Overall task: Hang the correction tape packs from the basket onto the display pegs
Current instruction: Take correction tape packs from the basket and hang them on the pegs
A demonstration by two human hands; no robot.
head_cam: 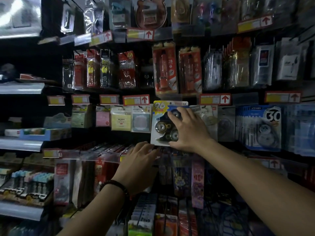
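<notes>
A white-carded correction tape pack, marked "96" and holding black-and-gold tape reels, is held upright against the middle row of a dim stationery display, just below a red-arrowed price tag. The right hand covers the pack's right half, arm stretched up and forward, fingers spread across the upper reel and thumb hooked at the lower edge, gripping it. The left hand reaches up from below with straight, relaxed fingers holding nothing, their tips at the pack's lower left corner; whether they touch it cannot be told. A dark beaded bracelet circles the left wrist. Whether the pack's top is on a peg is hidden. Sticky notes hang just to its left, blue packs marked "30" well to its right, and red packs on the row above.
</notes>
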